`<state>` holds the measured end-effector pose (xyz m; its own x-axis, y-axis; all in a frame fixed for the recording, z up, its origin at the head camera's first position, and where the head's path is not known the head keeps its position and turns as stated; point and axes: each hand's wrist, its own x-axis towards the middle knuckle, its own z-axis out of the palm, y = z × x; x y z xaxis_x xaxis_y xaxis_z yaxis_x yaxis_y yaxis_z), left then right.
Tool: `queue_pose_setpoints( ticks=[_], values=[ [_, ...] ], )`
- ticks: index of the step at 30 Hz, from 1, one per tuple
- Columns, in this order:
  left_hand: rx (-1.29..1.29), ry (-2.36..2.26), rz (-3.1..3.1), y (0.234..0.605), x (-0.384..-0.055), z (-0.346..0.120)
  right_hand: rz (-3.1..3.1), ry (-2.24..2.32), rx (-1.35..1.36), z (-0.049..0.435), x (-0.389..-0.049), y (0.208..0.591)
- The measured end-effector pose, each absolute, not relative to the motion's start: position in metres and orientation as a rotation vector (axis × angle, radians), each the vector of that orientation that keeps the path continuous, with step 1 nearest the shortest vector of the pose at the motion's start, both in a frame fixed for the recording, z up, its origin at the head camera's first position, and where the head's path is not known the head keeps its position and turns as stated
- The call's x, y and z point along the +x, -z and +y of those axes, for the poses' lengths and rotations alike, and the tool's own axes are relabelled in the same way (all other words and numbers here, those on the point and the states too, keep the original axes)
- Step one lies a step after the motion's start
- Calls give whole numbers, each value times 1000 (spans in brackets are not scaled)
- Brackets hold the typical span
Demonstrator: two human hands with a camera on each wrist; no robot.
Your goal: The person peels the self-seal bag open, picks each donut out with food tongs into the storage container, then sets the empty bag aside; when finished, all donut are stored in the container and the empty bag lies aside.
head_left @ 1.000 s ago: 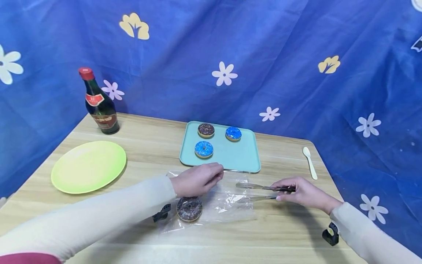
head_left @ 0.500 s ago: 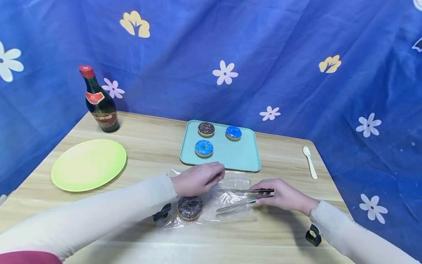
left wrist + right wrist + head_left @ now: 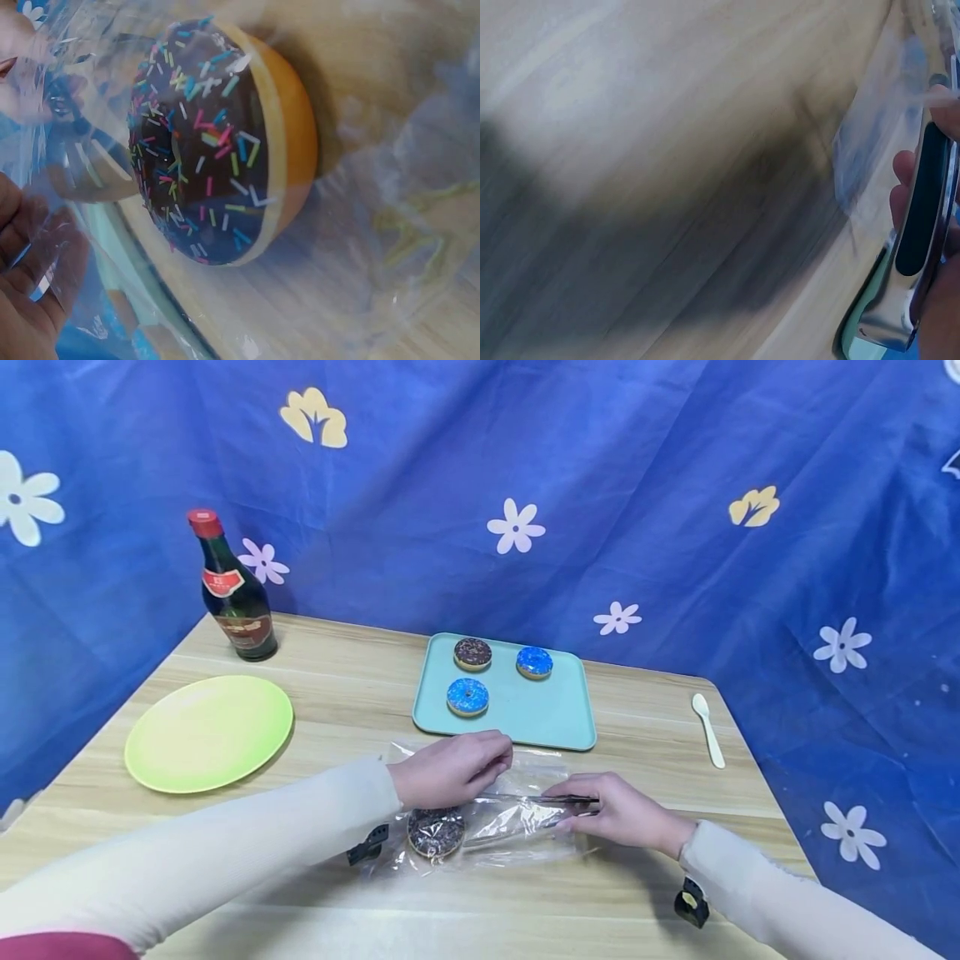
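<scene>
A chocolate donut with coloured sprinkles [image 3: 206, 150] lies inside a clear plastic bag [image 3: 525, 855] on the table. My left hand [image 3: 452, 768] holds the bag's upper side, with the forearm crossing above its left part. In the left wrist view, the fingers [image 3: 64, 259] show through the film. My right hand [image 3: 626, 810] grips a pair of metal tongs [image 3: 924, 202] with dark handle inlays. The tongs' arms reach leftward into the bag, spread apart, their tips close to the donut's right side.
Behind the bag sits a turquoise tray [image 3: 547, 710] bearing a chocolate donut [image 3: 472, 653] and two blue donuts [image 3: 467, 697]. A green plate [image 3: 210, 735] and a dark bottle [image 3: 238, 610] stand on the left. A white spoon [image 3: 708, 731] lies at the right.
My right hand has moved left, carrying the tongs further into the bag toward the donut. My left hand stays in place on the bag.
</scene>
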<state>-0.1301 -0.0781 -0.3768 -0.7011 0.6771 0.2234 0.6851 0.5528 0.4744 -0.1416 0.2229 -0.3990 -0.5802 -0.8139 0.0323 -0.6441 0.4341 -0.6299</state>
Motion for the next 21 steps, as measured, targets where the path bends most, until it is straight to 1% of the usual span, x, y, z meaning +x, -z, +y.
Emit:
queue_pose_setpoints(
  ticks=[10,17,21],
  values=[
    [-1248,860,-2734,377,-130,-78,2442,862,-1280,210,-136,401],
    [-1240,865,-2747,380,-130,-80,2417,910,-1224,207,-134,402],
    [-1238,870,-2752,381,-130,-81,2420,906,-1258,207,-134,404]
  ],
)
